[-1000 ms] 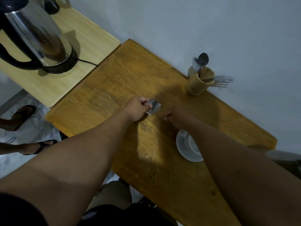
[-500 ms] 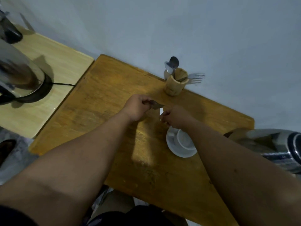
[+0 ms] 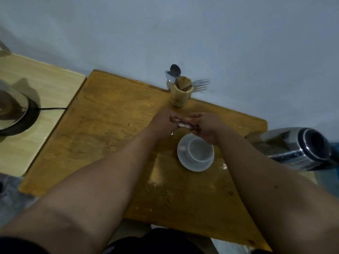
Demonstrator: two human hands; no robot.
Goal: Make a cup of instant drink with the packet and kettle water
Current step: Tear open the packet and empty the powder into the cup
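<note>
Both hands meet just beyond the white cup (image 3: pixel 199 149), which stands empty on a white saucer (image 3: pixel 185 161) on the wooden table (image 3: pixel 110 136). My left hand (image 3: pixel 163 121) and my right hand (image 3: pixel 207 125) pinch a small packet (image 3: pixel 184 125) between them; only a pale strip of it shows. The steel kettle (image 3: pixel 9 107) sits on its black base at the far left, on a lighter side table, partly cut off by the frame.
A bamboo holder (image 3: pixel 178 95) with spoons and a fork stands against the wall, right behind my hands. A shiny metal cylinder (image 3: pixel 300 151) lies at the table's right edge. The kettle's cord (image 3: pixel 53 108) runs toward the wooden table.
My view has swung to the right, sliding the kettle almost out of frame. My right hand has closed onto the packet that my left hand held, and both now sit closer to the cup.
</note>
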